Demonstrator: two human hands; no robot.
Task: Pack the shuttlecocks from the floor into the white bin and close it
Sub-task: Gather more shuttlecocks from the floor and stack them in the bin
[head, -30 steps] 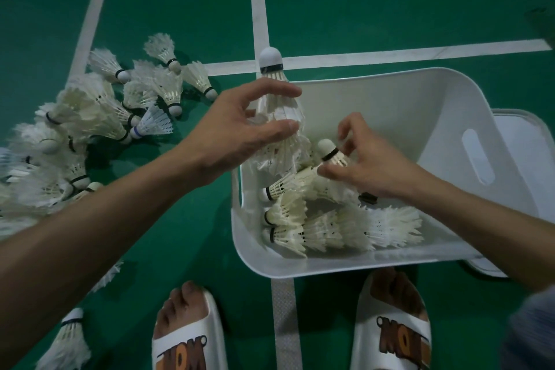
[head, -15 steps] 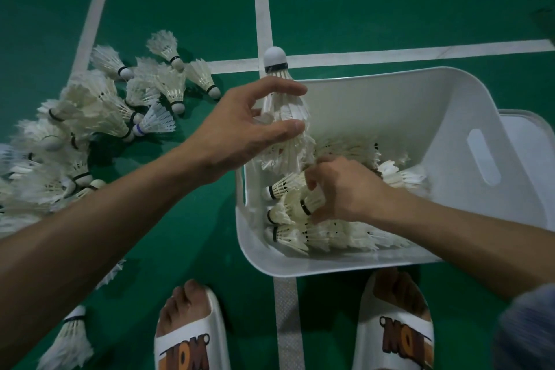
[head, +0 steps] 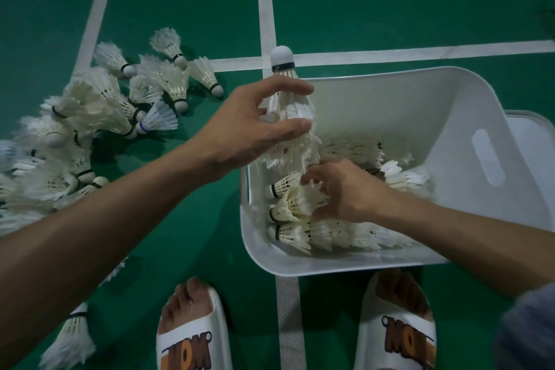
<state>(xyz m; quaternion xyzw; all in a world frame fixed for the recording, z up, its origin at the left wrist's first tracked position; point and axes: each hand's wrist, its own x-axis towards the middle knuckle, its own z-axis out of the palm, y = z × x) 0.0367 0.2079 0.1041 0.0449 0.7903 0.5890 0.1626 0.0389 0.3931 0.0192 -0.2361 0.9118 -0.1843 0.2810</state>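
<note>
The white bin (head: 456, 105) lies on the green court floor in front of my feet, with several shuttlecocks (head: 339, 231) lying in rows along its near wall. My left hand (head: 252, 132) grips an upright nested stack of shuttlecocks (head: 288, 105) over the bin's left edge, cork end up. My right hand (head: 342, 192) is inside the bin, its curled fingers among the feathers of the shuttlecocks there; whether it holds one is hidden. A pile of loose shuttlecocks (head: 99, 117) covers the floor to the left.
The bin's white lid (head: 534, 141) lies on the floor behind its right side. My feet in white slippers (head: 186, 336) stand just in front of the bin. Single shuttlecocks (head: 72, 336) lie by my left foot. White court lines cross the floor.
My right hand brought a shuttlecock down to the rows at the bin's near-left side, and its fingers now work among the feathers there. My left hand has held the stack still.
</note>
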